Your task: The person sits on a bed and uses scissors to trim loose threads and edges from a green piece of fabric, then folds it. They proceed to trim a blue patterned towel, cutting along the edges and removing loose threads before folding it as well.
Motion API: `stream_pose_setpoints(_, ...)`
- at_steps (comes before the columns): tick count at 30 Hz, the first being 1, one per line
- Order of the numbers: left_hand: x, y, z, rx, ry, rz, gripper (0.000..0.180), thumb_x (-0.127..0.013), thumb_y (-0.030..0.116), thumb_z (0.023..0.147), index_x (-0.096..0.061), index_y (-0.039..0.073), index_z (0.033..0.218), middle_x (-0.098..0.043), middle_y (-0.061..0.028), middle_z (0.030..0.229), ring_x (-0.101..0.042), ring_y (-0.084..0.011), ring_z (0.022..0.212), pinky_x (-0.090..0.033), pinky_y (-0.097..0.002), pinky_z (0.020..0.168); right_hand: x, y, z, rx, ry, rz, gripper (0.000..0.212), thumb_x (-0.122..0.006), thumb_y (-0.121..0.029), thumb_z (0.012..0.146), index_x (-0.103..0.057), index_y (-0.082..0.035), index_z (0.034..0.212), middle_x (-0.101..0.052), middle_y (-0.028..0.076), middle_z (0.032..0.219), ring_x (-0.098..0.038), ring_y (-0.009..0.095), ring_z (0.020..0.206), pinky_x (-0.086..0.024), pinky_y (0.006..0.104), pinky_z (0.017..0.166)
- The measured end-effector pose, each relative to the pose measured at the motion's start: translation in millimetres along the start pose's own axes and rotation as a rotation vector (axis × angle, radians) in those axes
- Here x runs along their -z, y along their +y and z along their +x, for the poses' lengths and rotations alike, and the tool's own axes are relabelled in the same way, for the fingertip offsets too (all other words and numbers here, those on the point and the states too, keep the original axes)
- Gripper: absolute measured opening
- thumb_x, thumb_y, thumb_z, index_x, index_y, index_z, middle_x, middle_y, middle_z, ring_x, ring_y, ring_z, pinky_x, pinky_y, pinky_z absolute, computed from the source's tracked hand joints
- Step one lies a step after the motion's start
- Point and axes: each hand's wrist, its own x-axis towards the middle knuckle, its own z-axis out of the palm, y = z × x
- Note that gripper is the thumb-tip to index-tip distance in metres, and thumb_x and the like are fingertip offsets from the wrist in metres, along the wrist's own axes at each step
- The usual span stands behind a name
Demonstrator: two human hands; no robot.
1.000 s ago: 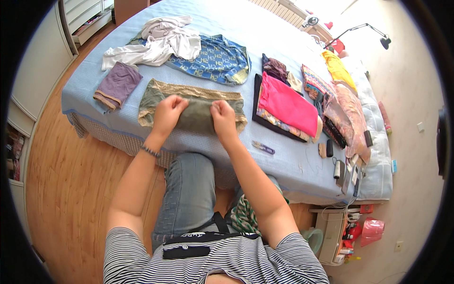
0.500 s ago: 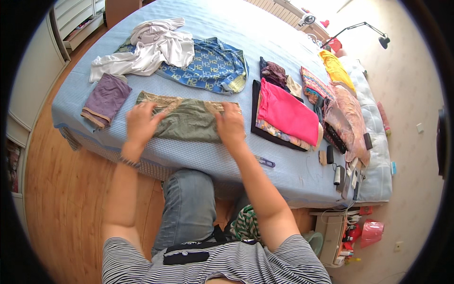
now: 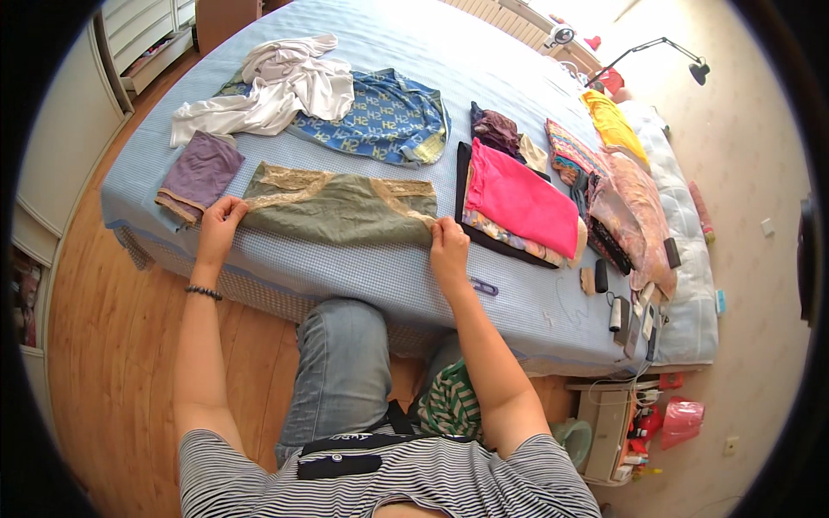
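Olive-green underpants with beige lace trim (image 3: pixel 332 211) lie flat near the bed's front edge. Their left end is pinched in my left hand (image 3: pixel 222 223), which wears a dark beaded bracelet. My right hand (image 3: pixel 449 246) grips the lower right corner between closed fingers. Just left of my left hand is a folded purple garment with a tan edge (image 3: pixel 200 168). Beyond the underpants are a crumpled white garment (image 3: pixel 302 86) and a blue patterned one (image 3: pixel 384 116), partly overlapping. To the right sits a stack of folded clothes topped by a bright pink piece (image 3: pixel 524 203).
A purple-handled tool (image 3: pixel 484 286) lies on the blue bedspread (image 3: pixel 535 302) by my right wrist. More clothes, including a yellow one (image 3: pixel 615 123), are piled at the right. Small dark objects and cables surround a white bottle (image 3: pixel 615 315). A black desk lamp (image 3: pixel 698 71) stands behind.
My hands have moved from the upper part of the underpants out to its two lower ends, spreading apart. Both now pinch the cloth, which looks flatter and a little wider.
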Motion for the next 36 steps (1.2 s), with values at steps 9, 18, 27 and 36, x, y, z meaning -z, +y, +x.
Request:
stream_pose_setpoints(9, -2, 28, -15, -0.393, 0.121, 0.931, 0.01, -0.06, 0.004, 0.077, -0.058, 0.004, 0.087, -0.062, -0.0082, 0.093, -0.055, -0.0285, 0.086, -0.043, -0.0417, 0.076, 12, 0, -14, 0.203, -0.003, -0.308, 0.035, -0.062, -0.008, 0.078, -0.055, -0.003, 0.112, -0.055, 0.012, 0.115, -0.047, 0.03, 0.115, -0.035, 0.0439, 0.094)
stream_pose_setpoints(18, -115, 25, -21, -0.411, -0.211, 0.992, 0.062, -0.05, 0.047, 0.091, -0.038, 0.015, 0.142, -0.02, -0.006, 0.154, -0.014, -0.0255, 0.143, -0.007, -0.0465, 0.116, -56, -60, -7, 0.271, -0.404, -0.389, 0.08, -0.048, -0.055, 0.088, -0.026, -0.002, 0.144, -0.022, 0.014, 0.153, -0.012, 0.031, 0.143, -0.007, 0.046, 0.115)
stream_pose_setpoints(27, -40, 10, -2, -0.095, 0.208, 1.088, 0.064, -0.068, 0.043, 0.08, -0.049, 0.0, 0.124, -0.045, -0.018, 0.133, -0.041, -0.0328, 0.123, -0.037, -0.044, 0.099, -31, -17, -16, 0.223, -0.263, -0.419, 0.07, -0.048, -0.046, 0.091, -0.033, 0.0, 0.141, -0.029, 0.017, 0.149, -0.022, 0.033, 0.14, -0.012, 0.0475, 0.113)
stream_pose_setpoints(36, -23, 38, 42, 0.444, -0.139, -0.004, 0.05, -0.073, 0.009, 0.076, -0.05, -0.01, 0.116, -0.062, -0.0115, 0.093, -0.061, -0.0159, 0.074, -0.047, -0.024, 0.059, -7, -9, -39, 0.238, 0.112, -0.06, 0.038, -0.058, -0.017, 0.088, -0.051, 0.002, 0.121, -0.054, 0.019, 0.122, -0.045, 0.036, 0.121, -0.032, 0.0456, 0.104)
